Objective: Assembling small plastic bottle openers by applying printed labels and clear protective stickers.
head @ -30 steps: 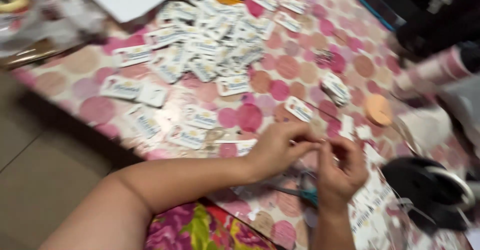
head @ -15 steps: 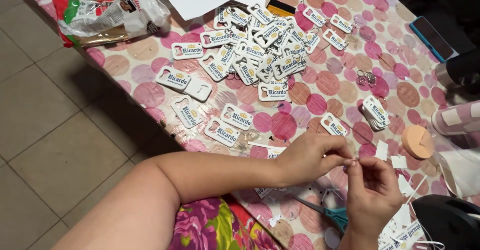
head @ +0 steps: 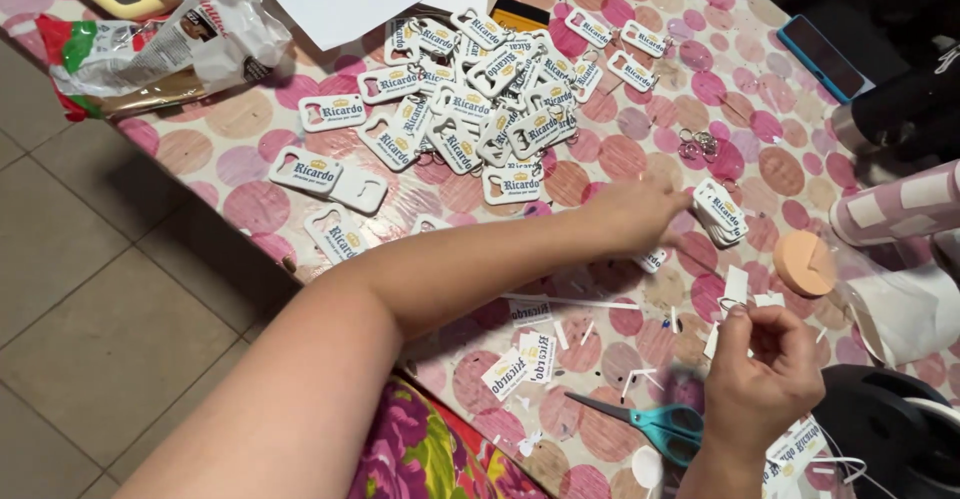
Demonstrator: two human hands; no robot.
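- Head view: your left hand (head: 632,214) reaches out across the pink-dotted plastic tablecloth (head: 250,144), with its fingertips at the small stack of white rectangular bottle-opener tags (head: 720,209); the fingers are curled down towards that stack, and you cannot tell from here whether they have closed on a tag.
- Head view: your right hand (head: 765,374) sits nearer to you than the stack, with thumb and fingers pinched together on a small white piece (head: 728,309) held just above the cloth.
- Head view: the big heap of white bottle-opener tags (head: 490,109) lies beyond your left forearm, well apart from the small stack, and a few loose tags trail off to the left of that stack.
- Head view: a cluster of small metal key rings (head: 697,144) rests just beyond the stack.
- Head view: a round peach-coloured foam disc (head: 803,262) lies just right of the stack.
- Head view: the teal-handled scissors (head: 650,424) lie closed on the cloth near your right wrist, on the near side of the stack.
- Head view: white printed paper stickers (head: 520,364) and thin white backing strips are scattered between the stack and the scissors.
- Head view: a crumpled clear plastic bag with red and green print (head: 160,49) lies at the far left edge, well apart from the stack.
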